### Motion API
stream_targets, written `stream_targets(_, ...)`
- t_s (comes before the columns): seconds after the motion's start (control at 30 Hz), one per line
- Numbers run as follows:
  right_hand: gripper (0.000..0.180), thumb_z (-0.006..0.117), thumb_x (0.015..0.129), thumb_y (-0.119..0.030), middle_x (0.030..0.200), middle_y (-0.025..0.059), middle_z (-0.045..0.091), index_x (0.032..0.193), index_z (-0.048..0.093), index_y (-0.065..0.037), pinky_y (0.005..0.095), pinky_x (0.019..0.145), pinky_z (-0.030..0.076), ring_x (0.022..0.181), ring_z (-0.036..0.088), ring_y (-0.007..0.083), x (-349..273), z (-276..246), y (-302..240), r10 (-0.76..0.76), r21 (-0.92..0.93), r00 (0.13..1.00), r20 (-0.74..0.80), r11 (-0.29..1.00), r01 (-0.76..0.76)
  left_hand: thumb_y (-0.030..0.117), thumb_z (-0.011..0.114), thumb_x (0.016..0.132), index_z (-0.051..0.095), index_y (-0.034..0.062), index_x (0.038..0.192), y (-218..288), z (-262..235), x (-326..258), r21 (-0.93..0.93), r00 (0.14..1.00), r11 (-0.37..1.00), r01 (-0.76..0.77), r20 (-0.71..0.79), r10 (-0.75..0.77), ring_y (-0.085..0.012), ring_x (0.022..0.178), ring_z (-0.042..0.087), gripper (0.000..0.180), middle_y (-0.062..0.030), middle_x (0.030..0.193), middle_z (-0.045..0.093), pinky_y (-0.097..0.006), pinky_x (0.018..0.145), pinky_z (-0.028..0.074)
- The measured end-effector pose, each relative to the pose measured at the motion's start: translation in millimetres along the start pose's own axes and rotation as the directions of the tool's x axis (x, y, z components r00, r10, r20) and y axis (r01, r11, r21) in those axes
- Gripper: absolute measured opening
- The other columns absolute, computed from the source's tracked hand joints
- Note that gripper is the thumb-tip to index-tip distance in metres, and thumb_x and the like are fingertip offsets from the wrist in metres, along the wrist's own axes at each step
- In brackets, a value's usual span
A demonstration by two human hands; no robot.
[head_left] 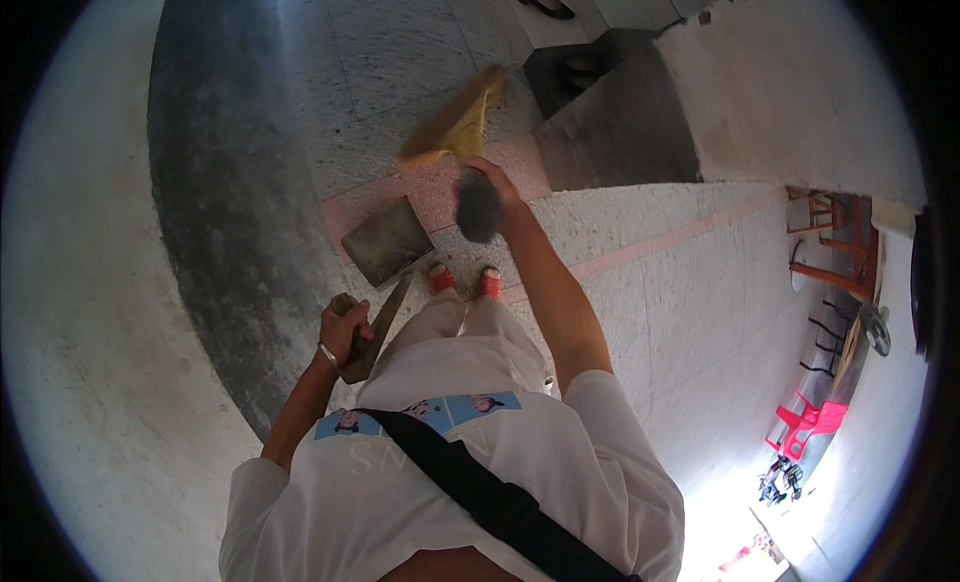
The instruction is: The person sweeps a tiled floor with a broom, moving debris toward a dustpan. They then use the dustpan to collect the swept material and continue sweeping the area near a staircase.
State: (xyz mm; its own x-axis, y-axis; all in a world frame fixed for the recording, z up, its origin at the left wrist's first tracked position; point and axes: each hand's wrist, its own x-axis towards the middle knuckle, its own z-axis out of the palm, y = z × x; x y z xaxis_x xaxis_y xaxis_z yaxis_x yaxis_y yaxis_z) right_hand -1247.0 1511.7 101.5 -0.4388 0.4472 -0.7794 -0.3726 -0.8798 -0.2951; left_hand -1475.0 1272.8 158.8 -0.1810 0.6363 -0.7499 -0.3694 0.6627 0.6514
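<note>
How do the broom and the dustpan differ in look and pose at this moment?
The broom has yellow bristles and looks motion-blurred; the dustpan is a dark grey flat scoop and looks sharp. The broom is held out ahead in the right hand; the dustpan hangs low near the floor, its long handle gripped by the left hand. The broom's grip is dark and thick; the dustpan's handle is slim. Both are held over the tiled floor.

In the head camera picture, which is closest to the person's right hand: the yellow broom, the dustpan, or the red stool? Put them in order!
From the right hand:
1. Yellow broom: held in that hand, its bristles just ahead of it.
2. Dustpan: on the floor to the left, held by its handle in the left hand.
3. Red stool: far off at the right edge.
</note>
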Motion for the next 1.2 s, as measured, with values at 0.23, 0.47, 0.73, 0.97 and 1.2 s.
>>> stream_targets(0.23,0.032,0.067,0.067,-0.018,0.071,0.01,0.055,0.091,0.052,-0.002,0.0316,0.051,0.049,0.056,0.055,0.0192,38.6,-84.6,-25.5,-0.348,-0.751,0.913,-0.213,0.656,0.075,0.013,0.059,0.078,0.044,0.0051,0.07,21.1,5.1,17.5,-0.029,0.997,0.997,-0.07,-0.044,0.068,-0.0151,0.043,0.048,0.019,-0.0049,0.05,0.046,-0.03,0.043,0.041)
stream_targets(0.47,0.024,0.065,0.067,-0.013,0.074,0.0096,0.056,0.084,0.056,0.002,0.032,0.053,0.048,0.06,0.055,0.0198,138.6,-49.5,-45.0,-0.094,-0.541,0.974,-0.205,0.84,-0.033,0.015,0.058,0.079,0.044,0.0046,0.068,64.9,35.5,50.8,-0.104,0.985,0.992,-0.068,-0.166,0.05,-0.0147,0.043,0.047,0.021,-0.0053,0.05,0.046,-0.03,0.043,0.042)
stream_targets(0.73,0.033,0.064,0.068,-0.015,0.067,0.0094,0.055,0.095,0.053,0.0,0.031,0.048,0.047,0.048,0.054,0.0172,176.0,11.8,-173.5,0.078,-0.52,0.996,-0.052,0.849,-0.093,0.015,0.058,0.08,0.045,0.0061,0.068,133.9,63.7,91.1,-0.174,0.96,0.982,-0.07,-0.278,0.019,-0.0133,0.045,0.046,0.02,-0.0033,0.053,0.044,-0.03,0.044,0.044)
stream_targets(0.97,0.051,0.068,0.062,-0.014,0.087,0.0091,0.057,0.108,0.048,-0.003,0.0297,0.062,0.045,0.075,0.056,0.018,141.2,-2.5,-250.8,-0.303,-0.858,0.95,-0.08,0.506,0.089,0.014,0.056,0.081,0.043,0.0065,0.069,181.2,78.3,113.0,-0.303,0.933,0.947,-0.106,-0.361,-0.011,-0.0121,0.045,0.043,0.019,-0.0019,0.055,0.041,-0.029,0.044,0.044)
stream_targets(1.2,0.048,0.067,0.063,-0.014,0.084,0.0088,0.057,0.106,0.049,-0.003,0.0285,0.06,0.046,0.071,0.056,0.0186,236.9,-17.1,-289.7,-0.194,-0.78,0.96,-0.201,0.624,-0.037,0.014,0.056,0.081,0.044,0.0062,0.068,226.4,89.1,159.9,-0.294,0.931,0.941,-0.165,-0.362,0.05,-0.0124,0.045,0.044,0.019,-0.0021,0.054,0.041,-0.029,0.044,0.044)
